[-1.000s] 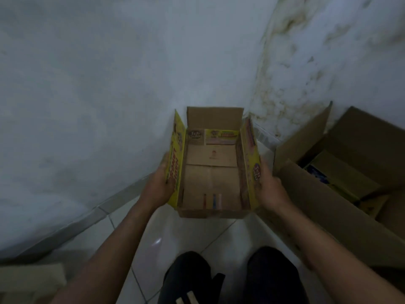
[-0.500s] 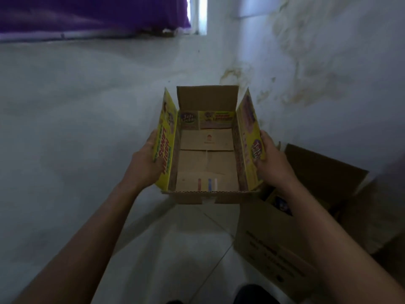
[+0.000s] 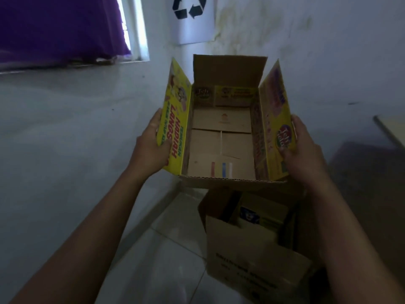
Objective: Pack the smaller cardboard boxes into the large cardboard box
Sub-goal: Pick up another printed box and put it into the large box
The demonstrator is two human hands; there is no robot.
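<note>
I hold an open, empty cardboard box with yellow printed flaps [image 3: 221, 145] in the air, top towards me. My left hand [image 3: 151, 145] grips its left flap and side. My right hand [image 3: 300, 150] grips its right flap and side. Below it, on the floor, stands the large brown cardboard box [image 3: 245, 257], open at the top. Inside the large box lie smaller boxes, one with a blue patch [image 3: 249, 213]; they are dim and partly hidden by the held box.
White walls meet in a corner just behind the held box. A recycling sign [image 3: 192, 18] hangs on the wall, beside a window with a purple curtain [image 3: 61, 27]. White floor tiles [image 3: 162, 260] lie left of the large box. A dark brown surface [image 3: 368, 183] lies at right.
The held box has been lifted and carried to the right, and now hangs above the large box. My view has tilted up, so the window and the sign came into sight.
</note>
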